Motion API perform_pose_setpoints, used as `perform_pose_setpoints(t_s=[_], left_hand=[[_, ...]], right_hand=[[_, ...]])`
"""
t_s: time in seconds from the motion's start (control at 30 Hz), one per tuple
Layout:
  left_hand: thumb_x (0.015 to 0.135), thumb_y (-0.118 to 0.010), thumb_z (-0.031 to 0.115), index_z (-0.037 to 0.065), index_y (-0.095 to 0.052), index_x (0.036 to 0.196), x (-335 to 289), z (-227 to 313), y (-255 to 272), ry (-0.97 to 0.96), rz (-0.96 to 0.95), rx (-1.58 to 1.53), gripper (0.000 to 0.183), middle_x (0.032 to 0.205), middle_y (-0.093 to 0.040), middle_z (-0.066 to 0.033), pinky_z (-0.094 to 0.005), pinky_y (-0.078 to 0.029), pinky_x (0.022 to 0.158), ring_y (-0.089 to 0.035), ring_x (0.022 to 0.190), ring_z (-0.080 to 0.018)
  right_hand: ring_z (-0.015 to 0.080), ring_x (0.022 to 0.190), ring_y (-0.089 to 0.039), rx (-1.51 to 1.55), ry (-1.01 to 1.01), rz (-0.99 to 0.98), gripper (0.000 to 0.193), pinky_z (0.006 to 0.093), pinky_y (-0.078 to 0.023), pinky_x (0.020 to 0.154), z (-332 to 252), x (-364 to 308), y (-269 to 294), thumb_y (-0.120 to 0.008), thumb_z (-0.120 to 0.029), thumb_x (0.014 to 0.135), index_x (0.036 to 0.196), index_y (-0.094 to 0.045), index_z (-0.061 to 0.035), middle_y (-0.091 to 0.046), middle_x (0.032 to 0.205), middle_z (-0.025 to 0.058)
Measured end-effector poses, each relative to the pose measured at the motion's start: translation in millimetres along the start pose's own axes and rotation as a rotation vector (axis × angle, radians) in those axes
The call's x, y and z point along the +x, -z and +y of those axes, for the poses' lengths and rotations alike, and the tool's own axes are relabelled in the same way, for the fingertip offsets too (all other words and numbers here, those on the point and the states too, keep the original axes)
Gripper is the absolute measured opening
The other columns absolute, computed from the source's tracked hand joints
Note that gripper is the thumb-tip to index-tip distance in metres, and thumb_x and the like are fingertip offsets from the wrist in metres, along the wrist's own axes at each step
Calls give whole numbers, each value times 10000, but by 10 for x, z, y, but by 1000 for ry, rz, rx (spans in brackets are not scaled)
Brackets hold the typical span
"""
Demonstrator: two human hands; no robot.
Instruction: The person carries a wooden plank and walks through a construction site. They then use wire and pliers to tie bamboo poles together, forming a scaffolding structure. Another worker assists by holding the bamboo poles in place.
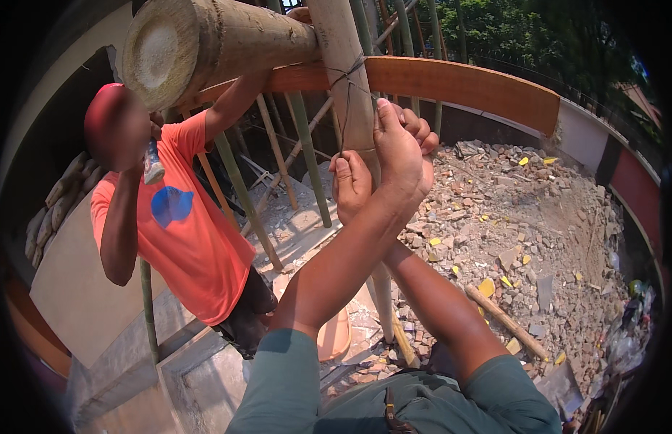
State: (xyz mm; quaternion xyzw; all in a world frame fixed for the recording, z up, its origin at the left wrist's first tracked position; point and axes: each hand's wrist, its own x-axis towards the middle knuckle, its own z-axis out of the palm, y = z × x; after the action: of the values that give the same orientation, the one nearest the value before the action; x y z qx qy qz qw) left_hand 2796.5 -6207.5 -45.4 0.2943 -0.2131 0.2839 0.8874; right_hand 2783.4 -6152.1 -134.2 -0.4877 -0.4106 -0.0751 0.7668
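An upright bamboo pole [348, 101] stands in front of me against a long orange-brown plank [451, 81]. Thin dark wire [342, 119] is wound around the pole where the two cross. My forearms cross each other. My left hand [402, 145], to the right of the pole, is closed on one end of the wire. Lower down at the pole, my right hand [352, 184] pinches the other end, which hangs down. A thick bamboo log [242, 40] lies across the upper left, its cut end toward me and its far end at the pole.
At left a person in an orange shirt [198, 239] reaches up behind the log, the other hand raised near the head. Several green bamboo props [307, 152] stand behind. Brick rubble [495, 217] covers the ground at right, with a loose pole [506, 320] on it.
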Motion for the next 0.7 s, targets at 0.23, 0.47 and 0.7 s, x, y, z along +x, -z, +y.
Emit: perform_pose_setpoints(t_s=[0.23, 0.47, 0.7], left_hand=[[1087, -384, 343, -27, -586, 1098, -644, 527, 308, 116, 84, 479, 421, 950, -614, -120, -330, -543, 782, -638, 956, -210], [1031, -371, 393, -26, -601, 957, -946, 1718, 172, -1113, -56, 649, 484, 888, -563, -131, -320, -494, 589, -595, 770, -214], [1034, -549, 347, 30, -555, 911, -457, 1357, 162, -700, -78, 983, 339, 778, -531, -22, -231, -427, 617, -509, 695, -67]], right_hand=[[148, 1006, -585, -302, -87, -354, 421, 280, -523, 780, -38, -567, 1244, -574, -286, 1011, 1357, -540, -48, -543, 1228, 89], [288, 1267, -509, 587, 210, 488, 508, 514, -398, 1118, -1221, 10, 2983, -279, -394, 1078, 1383, -490, -46, -569, 1222, 162], [405, 1421, -348, 587, 306, -427, 753, 610, -262, 1175, -1957, 1104, 2788, -376, -569, 992, 1454, -391, 25, -501, 1400, 223]])
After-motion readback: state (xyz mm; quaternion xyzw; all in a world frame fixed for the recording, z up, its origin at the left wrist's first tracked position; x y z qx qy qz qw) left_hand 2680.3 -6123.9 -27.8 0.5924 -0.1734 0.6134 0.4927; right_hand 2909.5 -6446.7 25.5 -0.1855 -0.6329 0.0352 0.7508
